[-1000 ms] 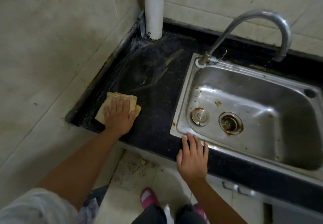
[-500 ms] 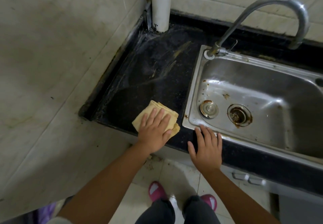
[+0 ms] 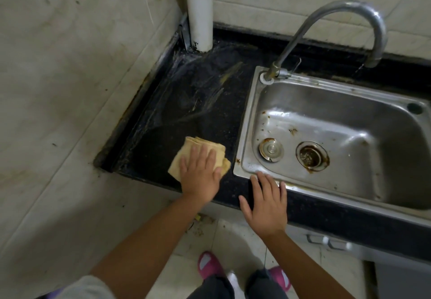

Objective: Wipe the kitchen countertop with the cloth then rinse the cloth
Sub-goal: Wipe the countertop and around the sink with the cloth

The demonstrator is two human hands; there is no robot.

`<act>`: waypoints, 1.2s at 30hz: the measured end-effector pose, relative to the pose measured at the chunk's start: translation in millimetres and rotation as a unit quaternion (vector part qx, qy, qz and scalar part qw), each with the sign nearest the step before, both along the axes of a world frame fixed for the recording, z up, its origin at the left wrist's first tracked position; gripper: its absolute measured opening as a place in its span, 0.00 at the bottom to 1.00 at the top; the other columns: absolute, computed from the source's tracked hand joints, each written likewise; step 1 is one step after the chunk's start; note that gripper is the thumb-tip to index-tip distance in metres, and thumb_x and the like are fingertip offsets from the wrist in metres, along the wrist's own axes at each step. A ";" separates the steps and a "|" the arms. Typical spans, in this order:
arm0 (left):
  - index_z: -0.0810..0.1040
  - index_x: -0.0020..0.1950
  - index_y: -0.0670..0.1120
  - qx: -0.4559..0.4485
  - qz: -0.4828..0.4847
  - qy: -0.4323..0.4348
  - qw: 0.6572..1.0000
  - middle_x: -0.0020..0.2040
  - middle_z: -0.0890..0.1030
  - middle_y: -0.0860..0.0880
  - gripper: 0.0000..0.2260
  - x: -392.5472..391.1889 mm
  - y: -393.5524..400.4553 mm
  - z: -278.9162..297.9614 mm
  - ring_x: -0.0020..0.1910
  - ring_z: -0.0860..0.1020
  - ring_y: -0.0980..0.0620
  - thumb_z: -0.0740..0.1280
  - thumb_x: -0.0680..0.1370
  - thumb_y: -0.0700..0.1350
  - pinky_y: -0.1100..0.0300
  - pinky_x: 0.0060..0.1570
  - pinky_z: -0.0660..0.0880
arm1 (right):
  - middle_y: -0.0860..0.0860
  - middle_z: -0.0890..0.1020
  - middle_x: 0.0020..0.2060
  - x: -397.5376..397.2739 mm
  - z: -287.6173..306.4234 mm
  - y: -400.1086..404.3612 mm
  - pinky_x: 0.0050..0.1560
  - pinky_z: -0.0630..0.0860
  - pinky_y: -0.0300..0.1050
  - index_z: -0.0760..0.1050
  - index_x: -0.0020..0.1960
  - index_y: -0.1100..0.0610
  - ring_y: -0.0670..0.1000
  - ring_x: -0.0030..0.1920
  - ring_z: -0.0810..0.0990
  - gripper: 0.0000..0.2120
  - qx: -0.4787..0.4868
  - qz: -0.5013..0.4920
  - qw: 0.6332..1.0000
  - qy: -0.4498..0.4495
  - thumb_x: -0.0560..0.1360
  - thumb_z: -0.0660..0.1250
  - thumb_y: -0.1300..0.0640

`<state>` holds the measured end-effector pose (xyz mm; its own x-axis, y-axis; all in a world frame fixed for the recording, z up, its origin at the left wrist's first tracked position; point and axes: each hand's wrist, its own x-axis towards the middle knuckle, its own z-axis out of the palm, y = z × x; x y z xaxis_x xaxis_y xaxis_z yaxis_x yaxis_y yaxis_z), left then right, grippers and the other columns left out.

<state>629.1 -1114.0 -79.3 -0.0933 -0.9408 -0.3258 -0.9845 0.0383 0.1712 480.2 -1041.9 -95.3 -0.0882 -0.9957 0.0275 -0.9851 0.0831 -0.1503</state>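
Wall corner: a white pipe [image 3: 200, 16] runs down the upper middle of the frame into the back corner of the countertop [image 3: 200, 103], where pale smears and streaks lie thickest.
Cloth: the folded yellow cloth [image 3: 186, 156] lies flat on the dark counter at lower centre-left, near the front edge and just beside the sink's left rim.
Left hand: the left hand [image 3: 200, 177] lies palm-down on the cloth, fingers straight and spread, pressing rather than gripping; a flat palm likely spreads pressure over the whole fold for wiping.
Right hand: the right hand [image 3: 265, 203] rests open on the counter's front edge, fingertips touching the sink [image 3: 247, 135] rim; it holds nothing and seems to be a brace for the body.
Sink: steel basin at right, with rust-brown spots, a plug and an open drain.
Tap: the curved faucet [image 3: 326, 19] arches over the basin at upper right; no running water visible.
Progress: wiping appears under way; the streaked back corner looks undone, and rinsing not yet begun.
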 end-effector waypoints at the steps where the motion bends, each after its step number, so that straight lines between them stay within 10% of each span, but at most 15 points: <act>1: 0.44 0.76 0.51 -0.009 -0.012 0.008 1.000 0.76 0.41 0.51 0.32 -6.9 10.3 -0.1 0.75 0.41 0.48 0.32 0.72 0.58 0.47 0.70 0.39 | 0.58 0.80 0.57 -1.5 0.0 1.7 0.68 0.52 0.53 0.76 0.58 0.61 0.56 0.62 0.67 0.34 0.002 -0.001 1.000 0.001 0.79 0.39 0.40; 4: 0.53 0.75 0.50 -0.030 -0.070 -0.005 0.997 0.76 0.49 0.51 0.37 -10.4 25.4 1.5 0.75 0.51 0.46 0.31 0.68 0.57 0.50 0.69 0.41 | 0.59 0.80 0.58 -1.4 1.1 5.4 0.68 0.52 0.54 0.75 0.59 0.61 0.56 0.62 0.67 0.34 0.009 -0.007 1.000 -0.006 0.79 0.39 0.40; 8: 0.45 0.75 0.53 0.069 -0.087 0.026 0.994 0.76 0.41 0.53 0.27 3.5 23.1 5.9 0.74 0.38 0.51 0.38 0.77 0.59 0.51 0.71 0.37 | 0.58 0.80 0.56 0.2 -2.0 12.8 0.65 0.57 0.55 0.76 0.58 0.61 0.55 0.61 0.68 0.34 0.015 -0.003 1.000 -0.016 0.79 0.39 0.40; 14: 0.62 0.72 0.46 -0.053 0.022 0.112 0.992 0.73 0.63 0.47 0.20 40.7 22.1 41.7 0.71 0.61 0.50 0.53 0.81 0.49 0.58 0.66 0.59 | 0.51 0.82 0.39 17.8 28.1 -9.5 0.48 0.61 0.47 0.80 0.40 0.56 0.51 0.42 0.77 0.16 -0.107 0.097 0.989 -0.015 0.68 0.55 0.50; 19: 0.54 0.75 0.48 -0.048 0.124 0.059 0.989 0.76 0.53 0.48 0.21 90.0 52.9 33.7 0.75 0.51 0.50 0.49 0.82 0.49 0.58 0.71 0.53 | 0.48 0.82 0.55 76.4 27.2 -54.9 0.58 0.67 0.50 0.80 0.53 0.46 0.51 0.56 0.75 0.22 0.062 0.323 0.943 0.051 0.70 0.53 0.41; 22: 0.67 0.70 0.44 -0.064 0.169 0.052 0.982 0.71 0.64 0.40 0.19 101.8 64.6 29.5 0.69 0.66 0.42 0.53 0.80 0.46 0.51 0.65 0.66 | 0.46 0.79 0.61 90.8 24.2 -79.9 0.62 0.59 0.52 0.77 0.59 0.44 0.53 0.60 0.78 0.26 0.147 0.359 0.917 0.093 0.78 0.42 0.40; 27: 0.80 0.53 0.37 -0.047 0.216 0.085 0.972 0.52 0.80 0.34 0.19 107.7 61.3 15.0 0.46 0.81 0.36 0.57 0.72 0.46 0.44 0.39 0.78 | 0.46 0.42 0.76 123.0 35.7 -163.7 0.72 0.35 0.52 0.45 0.76 0.45 0.52 0.76 0.39 0.24 0.148 0.373 0.915 0.040 0.80 0.42 0.44; 36: 0.77 0.61 0.45 -0.087 0.272 0.018 0.958 0.61 0.76 0.35 0.22 81.4 17.3 5.0 0.60 0.72 0.30 0.53 0.74 0.52 0.33 0.52 0.69 | 0.52 0.37 0.75 145.4 8.1 -193.5 0.73 0.38 0.56 0.40 0.76 0.46 0.56 0.75 0.36 0.29 0.144 0.437 0.886 0.051 0.77 0.35 0.39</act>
